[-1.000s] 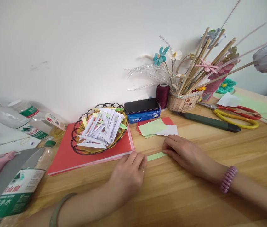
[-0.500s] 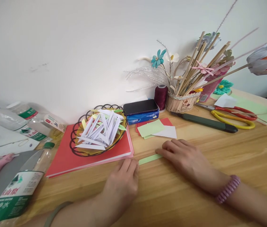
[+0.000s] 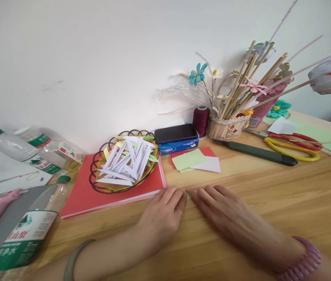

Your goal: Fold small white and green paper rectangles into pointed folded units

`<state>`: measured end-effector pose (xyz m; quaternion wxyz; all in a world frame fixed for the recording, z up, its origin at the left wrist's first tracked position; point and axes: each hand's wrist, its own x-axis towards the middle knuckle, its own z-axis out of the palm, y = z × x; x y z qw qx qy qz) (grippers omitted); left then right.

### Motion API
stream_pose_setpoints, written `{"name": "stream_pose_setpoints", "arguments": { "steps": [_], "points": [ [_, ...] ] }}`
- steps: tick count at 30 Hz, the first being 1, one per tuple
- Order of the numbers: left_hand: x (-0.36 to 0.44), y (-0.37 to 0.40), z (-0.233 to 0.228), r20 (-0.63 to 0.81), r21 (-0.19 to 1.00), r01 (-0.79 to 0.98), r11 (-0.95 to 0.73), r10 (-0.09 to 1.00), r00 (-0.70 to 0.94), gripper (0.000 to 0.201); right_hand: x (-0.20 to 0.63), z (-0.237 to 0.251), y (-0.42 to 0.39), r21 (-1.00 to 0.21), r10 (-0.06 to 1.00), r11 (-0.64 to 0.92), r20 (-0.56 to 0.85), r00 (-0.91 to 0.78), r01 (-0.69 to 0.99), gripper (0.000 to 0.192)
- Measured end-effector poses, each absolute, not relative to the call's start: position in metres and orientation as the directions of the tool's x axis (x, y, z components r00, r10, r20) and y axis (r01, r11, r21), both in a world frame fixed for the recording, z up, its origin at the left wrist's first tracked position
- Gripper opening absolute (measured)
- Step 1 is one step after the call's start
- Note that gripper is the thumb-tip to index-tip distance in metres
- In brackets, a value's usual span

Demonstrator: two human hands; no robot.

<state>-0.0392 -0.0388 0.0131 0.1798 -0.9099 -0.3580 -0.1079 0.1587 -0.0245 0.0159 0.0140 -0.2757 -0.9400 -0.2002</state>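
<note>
A narrow light-green paper strip (image 3: 189,196) lies on the wooden table, mostly covered by my fingers. My left hand (image 3: 165,207), with a ring on one finger, is closed on the strip's left part. From the other side, my right hand (image 3: 219,208) grips it with fingers pressed together and pointing down. Only a small green patch shows in the narrow gap between the two hands. Just beyond them lie loose green cards (image 3: 189,159), a white card (image 3: 209,164) and a red card (image 3: 208,151), overlapping.
A wire-rimmed basket (image 3: 95,186) of folded paper pieces rests on red paper (image 3: 79,197). Behind are a phone (image 3: 177,133), dark red thread (image 3: 200,121) and a flower holder (image 3: 226,128). Scissors (image 3: 291,144) and a dark green tool (image 3: 259,152) lie right; bottles (image 3: 22,238) and a glue gun (image 3: 0,207) left.
My hands have come closer together over the green strip, the left moving right and the right moving slightly down and left. Much less of the strip shows now.
</note>
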Motion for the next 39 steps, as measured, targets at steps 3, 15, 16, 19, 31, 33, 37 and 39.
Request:
{"name": "stream_pose_setpoints", "arguments": {
  "steps": [3, 15, 16, 19, 31, 33, 37, 39],
  "points": [
    [-0.042, -0.038, 0.008, 0.347, -0.280, 0.663, -0.694, 0.571, 0.744, 0.026, 0.154, 0.017, -0.024, 0.388, 0.527, 0.761, 0.099, -0.844, 0.520, 0.042],
    [-0.052, -0.050, 0.009, 0.338, -0.368, 0.660, -0.655, 0.567, 0.751, 0.027, 0.202, 0.007, -0.013, 0.463, 0.457, 0.734, 0.206, -0.865, 0.497, 0.048],
    [-0.052, -0.050, 0.008, 0.349, -0.363, 0.664, -0.654, 0.565, 0.748, 0.027, 0.205, 0.007, -0.012, 0.474, 0.454, 0.728, 0.209, -0.866, 0.496, 0.050],
    [-0.051, -0.049, 0.006, 0.431, -0.322, 0.700, -0.638, 0.560, 0.708, 0.028, 0.208, 0.008, -0.011, 0.465, 0.441, 0.737, 0.219, -0.870, 0.490, 0.048],
    [-0.041, -0.030, 0.007, 0.355, -0.223, 0.705, -0.674, 0.617, 0.702, 0.023, 0.188, 0.023, 0.002, 0.266, 0.333, 0.869, 0.308, -0.891, 0.417, 0.029],
    [-0.043, -0.029, 0.005, 0.337, -0.261, 0.669, -0.696, 0.584, 0.739, 0.018, 0.184, 0.023, 0.001, 0.245, 0.316, 0.884, 0.312, -0.896, 0.398, 0.028],
    [-0.046, -0.029, 0.002, 0.440, -0.296, 0.663, -0.688, 0.518, 0.734, 0.018, 0.166, 0.022, -0.001, 0.158, 0.404, 0.865, 0.343, -0.848, 0.476, 0.022],
    [-0.046, -0.030, 0.002, 0.501, -0.264, 0.699, -0.664, 0.525, 0.688, 0.019, 0.154, 0.020, -0.002, 0.108, 0.435, 0.858, 0.366, -0.823, 0.502, 0.020]
  ]
}}
